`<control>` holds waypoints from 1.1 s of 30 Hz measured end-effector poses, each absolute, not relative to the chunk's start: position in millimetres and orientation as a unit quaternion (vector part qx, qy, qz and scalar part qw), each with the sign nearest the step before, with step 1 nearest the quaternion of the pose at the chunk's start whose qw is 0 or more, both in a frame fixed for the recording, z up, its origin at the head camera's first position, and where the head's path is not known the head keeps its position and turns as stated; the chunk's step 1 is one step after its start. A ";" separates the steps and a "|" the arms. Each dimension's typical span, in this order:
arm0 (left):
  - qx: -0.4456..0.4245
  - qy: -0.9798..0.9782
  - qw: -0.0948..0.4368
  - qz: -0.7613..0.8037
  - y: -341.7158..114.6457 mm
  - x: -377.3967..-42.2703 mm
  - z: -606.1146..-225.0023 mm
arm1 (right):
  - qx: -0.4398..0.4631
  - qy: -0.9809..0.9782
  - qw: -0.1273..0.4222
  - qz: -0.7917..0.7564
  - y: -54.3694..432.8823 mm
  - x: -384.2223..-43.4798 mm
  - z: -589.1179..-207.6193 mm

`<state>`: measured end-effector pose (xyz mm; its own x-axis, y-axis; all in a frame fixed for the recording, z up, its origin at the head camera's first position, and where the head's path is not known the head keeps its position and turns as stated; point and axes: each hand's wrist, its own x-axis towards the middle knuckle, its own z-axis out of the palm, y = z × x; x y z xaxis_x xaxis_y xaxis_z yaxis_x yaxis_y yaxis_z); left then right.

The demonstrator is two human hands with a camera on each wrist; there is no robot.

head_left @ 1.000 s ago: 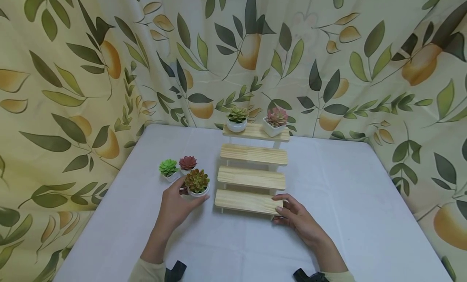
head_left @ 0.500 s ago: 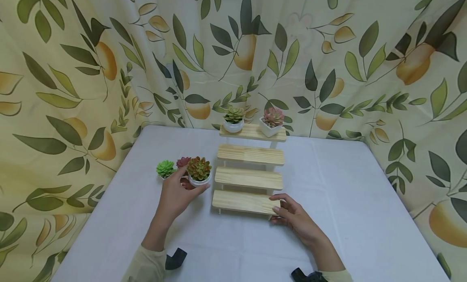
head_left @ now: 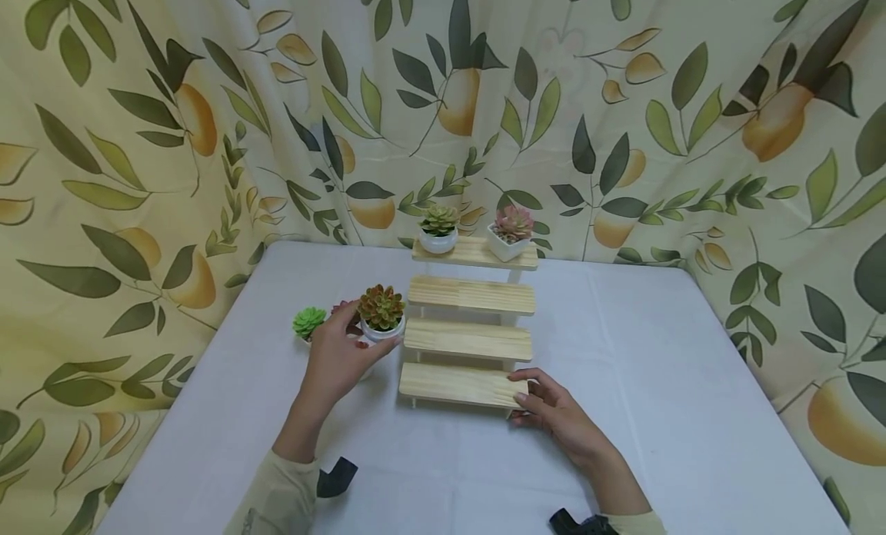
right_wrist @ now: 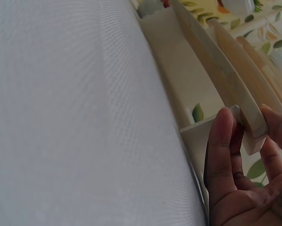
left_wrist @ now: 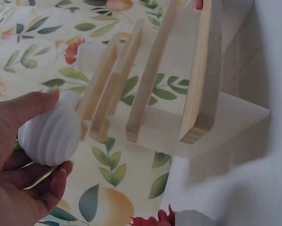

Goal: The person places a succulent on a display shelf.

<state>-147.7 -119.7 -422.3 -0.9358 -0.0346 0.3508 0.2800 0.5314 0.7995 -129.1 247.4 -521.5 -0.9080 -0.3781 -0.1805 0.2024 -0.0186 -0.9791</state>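
Observation:
My left hand (head_left: 337,360) grips a potted succulent (head_left: 381,310) with brown-green leaves, lifted just left of the wooden tiered stand (head_left: 467,340). In the left wrist view its ribbed white pot (left_wrist: 53,134) sits between thumb and fingers. My right hand (head_left: 557,416) pinches the right end of the stand's lowest shelf; the right wrist view has the thumb and fingers on either side of that board (right_wrist: 247,113). On the top shelf stand a green succulent (head_left: 439,229) in a round white pot and a pink succulent (head_left: 511,232) in an angular white pot.
A bright green succulent (head_left: 308,322) and a dark red succulent (head_left: 344,306), partly hidden by my left hand, stand on the white-covered table (head_left: 692,412) at the left. Behind hangs a leaf-and-fruit patterned curtain (head_left: 623,97).
My left hand has raised the brown-green succulent and carried it up and right, toward the stand. The right hand keeps its hold on the lowest shelf. The head view has shifted slightly.

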 end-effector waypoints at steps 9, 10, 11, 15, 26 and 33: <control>-0.078 -0.865 0.158 -0.471 -107.5 -156.0 -415.4 | -0.074 0.669 0.201 -0.711 247.8 -128.0 -523.0; -0.079 -0.865 0.156 -0.470 -106.5 -156.2 -415.0 | -0.073 0.669 0.201 -0.711 247.7 -128.1 -523.0; -0.079 -0.865 0.155 -0.470 -105.3 -156.3 -414.6 | -0.072 0.670 0.201 -0.711 247.6 -128.1 -522.9; -0.085 -0.865 0.156 -0.470 -100.3 -158.6 -414.2 | -0.069 0.669 0.201 -0.712 246.9 -127.7 -521.5; -0.128 -0.844 0.191 -0.485 -82.6 -172.1 -408.8 | -0.060 0.673 0.198 -0.710 248.8 -126.4 -521.6; -0.135 -0.837 0.199 -0.492 -74.0 -179.4 -409.5 | -0.056 0.676 0.197 -0.708 248.5 -126.6 -522.6</control>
